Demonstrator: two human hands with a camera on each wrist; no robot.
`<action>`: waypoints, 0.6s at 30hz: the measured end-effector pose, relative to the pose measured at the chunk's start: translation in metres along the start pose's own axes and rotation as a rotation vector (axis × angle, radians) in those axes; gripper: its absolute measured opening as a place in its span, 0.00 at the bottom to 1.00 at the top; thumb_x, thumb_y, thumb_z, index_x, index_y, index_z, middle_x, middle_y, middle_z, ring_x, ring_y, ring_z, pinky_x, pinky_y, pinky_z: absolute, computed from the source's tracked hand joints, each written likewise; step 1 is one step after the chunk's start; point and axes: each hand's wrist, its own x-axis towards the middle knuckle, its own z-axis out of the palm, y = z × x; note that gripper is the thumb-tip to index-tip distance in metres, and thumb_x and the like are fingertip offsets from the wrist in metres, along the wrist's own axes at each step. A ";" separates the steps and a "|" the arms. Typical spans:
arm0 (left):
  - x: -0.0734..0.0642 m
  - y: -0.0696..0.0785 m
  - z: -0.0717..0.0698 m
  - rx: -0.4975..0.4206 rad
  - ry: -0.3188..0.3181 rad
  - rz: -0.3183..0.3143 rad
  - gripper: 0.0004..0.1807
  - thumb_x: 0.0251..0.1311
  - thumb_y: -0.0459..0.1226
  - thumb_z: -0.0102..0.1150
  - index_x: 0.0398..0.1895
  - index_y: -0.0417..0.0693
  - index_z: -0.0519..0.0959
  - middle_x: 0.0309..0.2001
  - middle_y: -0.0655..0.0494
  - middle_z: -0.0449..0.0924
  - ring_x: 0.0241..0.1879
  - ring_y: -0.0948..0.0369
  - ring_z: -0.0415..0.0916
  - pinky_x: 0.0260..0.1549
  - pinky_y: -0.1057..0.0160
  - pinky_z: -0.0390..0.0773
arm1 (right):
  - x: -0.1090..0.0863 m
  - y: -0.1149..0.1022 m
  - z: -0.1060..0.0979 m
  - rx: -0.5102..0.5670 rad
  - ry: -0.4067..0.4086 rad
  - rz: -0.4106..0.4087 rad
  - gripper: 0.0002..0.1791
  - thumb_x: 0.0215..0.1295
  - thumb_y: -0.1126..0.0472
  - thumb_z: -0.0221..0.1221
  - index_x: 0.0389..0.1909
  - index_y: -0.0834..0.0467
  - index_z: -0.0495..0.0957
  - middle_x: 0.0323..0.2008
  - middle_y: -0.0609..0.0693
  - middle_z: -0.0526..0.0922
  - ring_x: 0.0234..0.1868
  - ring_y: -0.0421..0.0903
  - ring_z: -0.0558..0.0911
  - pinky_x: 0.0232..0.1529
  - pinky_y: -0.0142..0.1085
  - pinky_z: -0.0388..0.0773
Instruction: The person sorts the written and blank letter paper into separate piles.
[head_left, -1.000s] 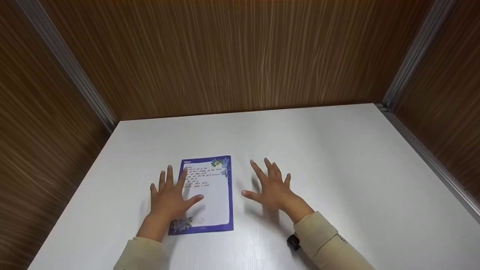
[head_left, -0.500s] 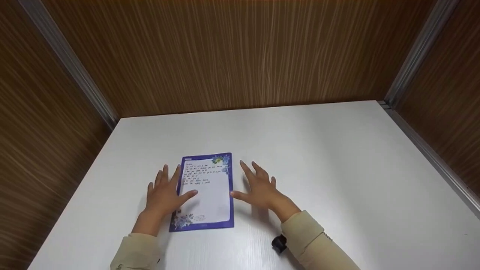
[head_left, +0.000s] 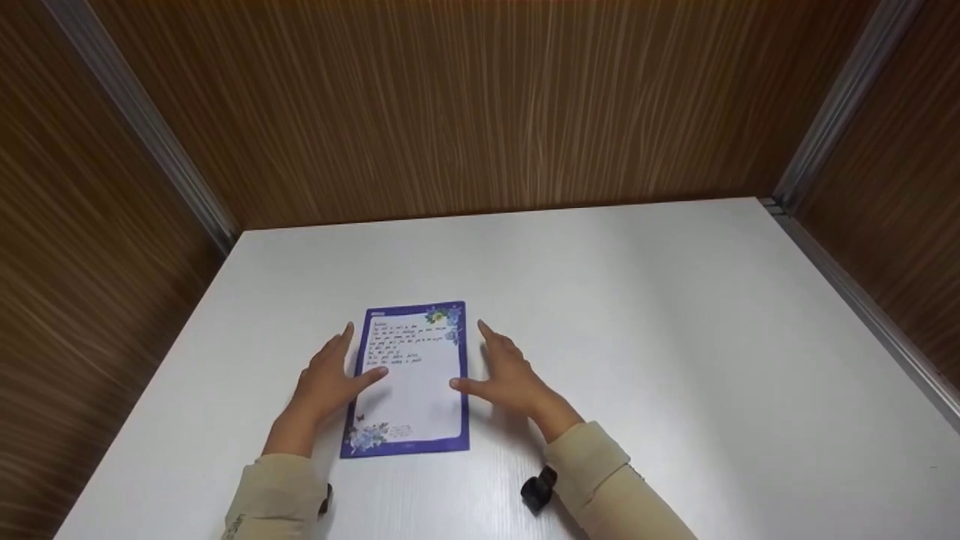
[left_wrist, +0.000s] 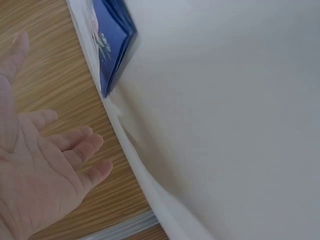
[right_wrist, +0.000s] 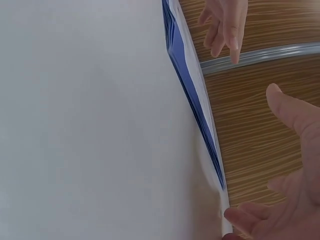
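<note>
A stack of purple-bordered writing paper lies flat on the white table, its top sheet bearing handwriting and printed flowers at two corners. Both wrist views show layered blue edges, on the left the stack's corner and on the right its long side. Beside the left border is my left hand, fingers spread, thumb over the sheet in the head view. My right hand mirrors it at the right border, with the thumb overlapping that edge. Neither hand grips anything.
The white table extends to both sides and behind the stack. Wood-grain panels enclose it at the back and sides, with metal strips at the corners. Dark devices are strapped under the beige sleeves.
My right hand has moved left to the stack's right border. My left hand has drawn slightly left, uncovering the written lines, and both hands have turned palms inward. The stack stays in place.
</note>
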 end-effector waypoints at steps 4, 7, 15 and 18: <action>0.004 -0.005 -0.003 -0.093 -0.009 -0.010 0.55 0.57 0.57 0.61 0.76 0.47 0.39 0.74 0.38 0.42 0.71 0.39 0.40 0.66 0.40 0.46 | 0.003 0.000 0.004 0.052 0.017 0.001 0.57 0.53 0.41 0.67 0.75 0.57 0.44 0.70 0.64 0.54 0.70 0.60 0.54 0.68 0.53 0.51; 0.005 -0.008 -0.004 -0.154 -0.018 -0.038 0.54 0.57 0.57 0.60 0.76 0.48 0.38 0.73 0.37 0.42 0.71 0.40 0.39 0.66 0.41 0.45 | 0.006 0.001 0.007 0.086 0.040 0.007 0.55 0.54 0.45 0.67 0.74 0.60 0.46 0.69 0.64 0.58 0.69 0.60 0.58 0.68 0.51 0.54; 0.005 -0.011 -0.003 -0.264 -0.050 -0.105 0.53 0.59 0.56 0.59 0.76 0.48 0.37 0.73 0.39 0.47 0.70 0.42 0.44 0.67 0.42 0.45 | 0.008 -0.002 0.015 0.166 0.069 0.022 0.51 0.55 0.49 0.67 0.72 0.65 0.50 0.65 0.64 0.65 0.62 0.58 0.69 0.63 0.48 0.65; 0.006 -0.011 -0.003 -0.277 -0.053 -0.108 0.52 0.61 0.55 0.58 0.76 0.45 0.38 0.72 0.38 0.47 0.70 0.42 0.44 0.67 0.43 0.43 | 0.008 -0.004 0.017 0.192 0.077 0.032 0.50 0.56 0.50 0.67 0.71 0.67 0.52 0.64 0.64 0.66 0.62 0.58 0.70 0.62 0.47 0.66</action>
